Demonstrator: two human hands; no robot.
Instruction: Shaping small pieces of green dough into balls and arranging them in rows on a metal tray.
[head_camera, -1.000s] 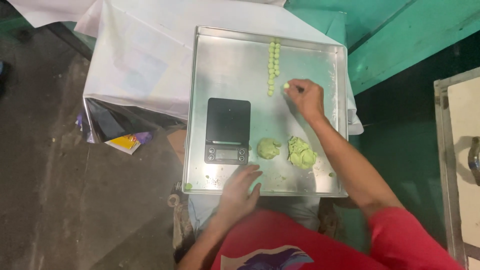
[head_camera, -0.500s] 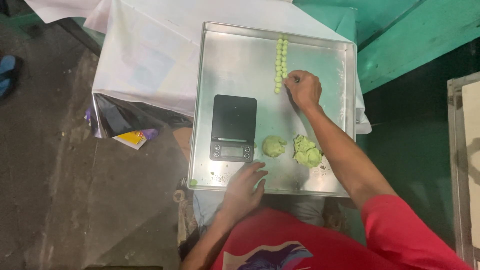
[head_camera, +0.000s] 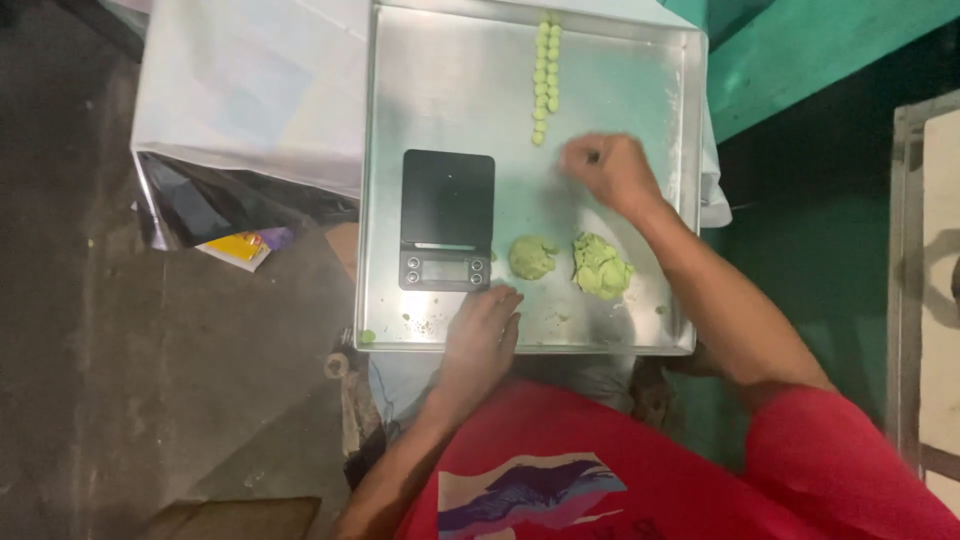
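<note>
**Rolling green dough into small balls on a steel tray**

The right hand (head_camera: 608, 170) is hovering over the middle of the metal tray (head_camera: 455, 80), its grip curled shut, fingers bunched as if pinching a small bit of dough; the hand is blurred, so I cannot tell whether anything is actually inside. It is sitting just below and to the right of the row of small green balls (head_camera: 545, 75), which is running in a double line up toward the tray's far rim. The left hand (head_camera: 482, 335) is resting flat and relaxed on the tray's near edge, just below the black kitchen scale (head_camera: 446, 220), holding nothing.

Judging by this, the portioning step is under way: a piece appears to be getting shaped for the end of the row, and the following move would call for careful placing beside the last ball.

The tray is also holding two green dough lumps (head_camera: 570, 262), side by side right of the scale, near the front edge. A few green crumbs are lying near the front rim. The tray is sitting on a bench covered with white sheeting (head_camera: 250, 90).
</note>
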